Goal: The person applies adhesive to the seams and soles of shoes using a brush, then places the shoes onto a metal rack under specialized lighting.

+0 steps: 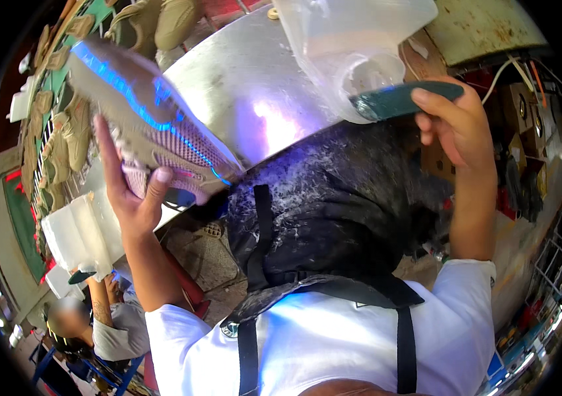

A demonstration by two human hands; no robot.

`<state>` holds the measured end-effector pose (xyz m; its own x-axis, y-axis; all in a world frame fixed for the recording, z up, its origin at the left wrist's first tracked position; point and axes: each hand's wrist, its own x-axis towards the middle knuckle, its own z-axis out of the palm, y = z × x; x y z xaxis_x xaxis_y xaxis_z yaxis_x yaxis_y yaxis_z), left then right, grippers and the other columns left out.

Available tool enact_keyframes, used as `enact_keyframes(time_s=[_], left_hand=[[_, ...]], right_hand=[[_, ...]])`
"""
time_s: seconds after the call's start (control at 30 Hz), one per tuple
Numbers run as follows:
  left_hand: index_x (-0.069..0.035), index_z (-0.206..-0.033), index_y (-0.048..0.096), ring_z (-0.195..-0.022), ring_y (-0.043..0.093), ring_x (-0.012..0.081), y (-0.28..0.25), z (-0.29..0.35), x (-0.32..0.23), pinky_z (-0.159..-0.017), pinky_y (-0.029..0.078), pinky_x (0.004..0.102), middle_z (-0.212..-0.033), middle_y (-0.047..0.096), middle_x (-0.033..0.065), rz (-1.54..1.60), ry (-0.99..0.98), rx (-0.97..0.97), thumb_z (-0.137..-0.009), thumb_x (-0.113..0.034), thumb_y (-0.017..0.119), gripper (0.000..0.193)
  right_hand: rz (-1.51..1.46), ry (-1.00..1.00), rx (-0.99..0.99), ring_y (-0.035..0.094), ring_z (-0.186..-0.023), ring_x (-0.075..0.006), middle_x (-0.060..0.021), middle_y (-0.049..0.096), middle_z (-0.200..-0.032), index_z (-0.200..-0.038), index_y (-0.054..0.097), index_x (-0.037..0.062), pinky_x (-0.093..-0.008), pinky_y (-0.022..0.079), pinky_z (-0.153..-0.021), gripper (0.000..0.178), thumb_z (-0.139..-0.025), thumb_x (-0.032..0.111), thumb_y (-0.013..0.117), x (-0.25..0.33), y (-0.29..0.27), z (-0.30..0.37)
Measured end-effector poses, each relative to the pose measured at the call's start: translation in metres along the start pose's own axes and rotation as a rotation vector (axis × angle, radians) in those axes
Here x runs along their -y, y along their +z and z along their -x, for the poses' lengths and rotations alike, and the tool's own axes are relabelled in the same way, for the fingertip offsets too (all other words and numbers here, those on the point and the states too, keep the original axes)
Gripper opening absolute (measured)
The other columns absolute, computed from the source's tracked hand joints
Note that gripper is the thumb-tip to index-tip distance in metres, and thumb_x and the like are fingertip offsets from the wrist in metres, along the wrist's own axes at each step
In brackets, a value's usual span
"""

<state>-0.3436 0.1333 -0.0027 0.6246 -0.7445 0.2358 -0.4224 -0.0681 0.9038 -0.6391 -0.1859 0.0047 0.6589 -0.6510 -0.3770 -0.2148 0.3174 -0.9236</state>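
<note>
My left hand (pixel 137 188) holds a beige mesh shoe (pixel 162 125) tilted upright, the thumb spread on one side and a finger stretched along the other. A line along the shoe's edge glows bright blue, and its upper end is blurred. My right hand (pixel 462 122) pinches one end of a flat, dark green paddle-like tool (pixel 396 101). The tool's other end meets the lower rim of a translucent white plastic tub (pixel 317 49). A small round cup (pixel 386 66) shows inside the tub. Whether the tool has bristles I cannot tell.
A shiny metal worktop (pixel 218 66) lies before me. Several beige shoes (pixel 77 138) line a rack at the left. Near a white container (pixel 79 231) sits another person (pixel 119 330). Boxes (pixel 519 112) and a wire rack (pixel 558 257) stand at the right.
</note>
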Motion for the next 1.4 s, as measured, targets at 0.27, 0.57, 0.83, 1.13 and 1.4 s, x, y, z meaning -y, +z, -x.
enact_keyframes(time_s=[0.27, 0.57, 0.83, 1.13, 1.4], left_hand=[[0.005, -0.154, 0.029, -0.136, 0.048, 0.0277, 0.033, -0.004, -0.025, -0.116, 0.031, 0.0377, -0.149, 0.046, 0.0212, 0.602, -0.352, 0.099, -0.08, -0.029, 0.067, 0.091], [0.006, -0.154, 0.03, -0.137, 0.046, 0.0261, 0.04, 0.001, -0.038, -0.117, 0.028, 0.0359, -0.149, 0.047, 0.0198, 0.591, -0.326, 0.159, -0.081, -0.028, 0.07, 0.089], [0.004, -0.153, 0.035, -0.131, 0.051, 0.0238, 0.03, 0.0, -0.041, -0.113, 0.032, 0.0338, -0.143, 0.053, 0.0187, 0.511, -0.296, 0.231, -0.08, -0.025, 0.074, 0.088], [0.003, -0.151, 0.038, -0.128, 0.053, 0.0223, 0.026, -0.006, -0.053, -0.111, 0.034, 0.0327, -0.14, 0.056, 0.017, 0.448, -0.258, 0.249, -0.08, -0.021, 0.074, 0.083], [0.003, -0.151, 0.04, -0.123, 0.055, 0.021, 0.028, -0.008, -0.049, -0.108, 0.038, 0.0321, -0.137, 0.058, 0.0171, 0.493, -0.281, 0.204, -0.083, -0.015, 0.07, 0.076]], right_hand=[[-0.665, -0.077, 0.134, 0.064, -0.067, -0.0203, -0.0165, 0.068, -0.097, -0.113, 0.058, -0.0037, -0.0299, 0.054, -0.051, 0.029, -0.094, 0.017, 0.064, -0.04, 0.071, 0.034], [0.017, -0.811, 0.309, 0.072, -0.083, -0.0302, -0.0251, 0.071, -0.098, -0.116, 0.064, -0.0089, -0.0366, 0.059, -0.077, 0.043, -0.093, 0.026, 0.071, -0.044, 0.105, 0.019], [0.212, -0.992, 0.592, 0.073, -0.081, -0.0301, -0.0235, 0.072, -0.098, -0.108, 0.068, -0.0059, -0.0403, 0.06, -0.079, 0.027, -0.087, 0.011, 0.072, 0.024, 0.076, 0.01], [0.572, -1.122, 0.595, 0.073, -0.083, -0.0333, -0.0233, 0.071, -0.093, -0.104, 0.066, -0.0057, -0.0382, 0.06, -0.073, 0.029, -0.089, 0.018, 0.073, 0.047, 0.088, 0.011], [0.261, -1.042, 0.585, 0.072, -0.072, -0.0298, -0.0218, 0.071, -0.09, -0.101, 0.066, -0.005, -0.0357, 0.06, -0.064, 0.029, -0.086, 0.018, 0.073, 0.002, 0.092, 0.019]])
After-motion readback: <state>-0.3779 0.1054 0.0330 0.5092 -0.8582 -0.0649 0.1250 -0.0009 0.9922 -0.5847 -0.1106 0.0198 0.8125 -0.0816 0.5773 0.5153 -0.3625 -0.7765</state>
